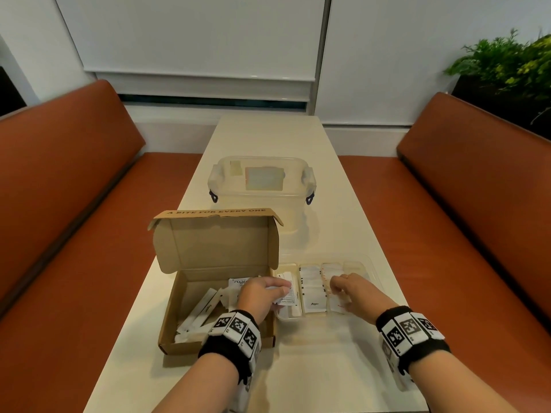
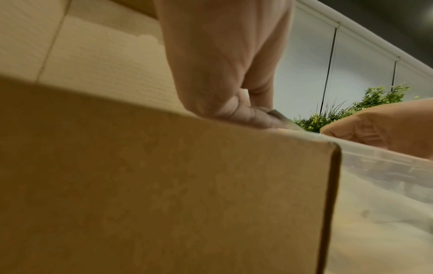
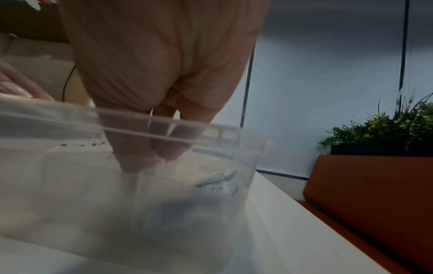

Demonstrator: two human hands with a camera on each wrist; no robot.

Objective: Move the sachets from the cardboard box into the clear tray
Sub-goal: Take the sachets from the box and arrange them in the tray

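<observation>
One long table (image 1: 268, 138) carries one cardboard box (image 1: 190, 311) beside one clear tray (image 1: 369, 263), walls touching. Left hand (image 1: 262, 296) straddles that shared edge, its grip pinching a white sachet (image 1: 284, 302). Right hand (image 1: 354, 293) reaches into the tray, fingertips (image 3: 133, 165) down on the sachets there; I cannot tell its grip.
</observation>
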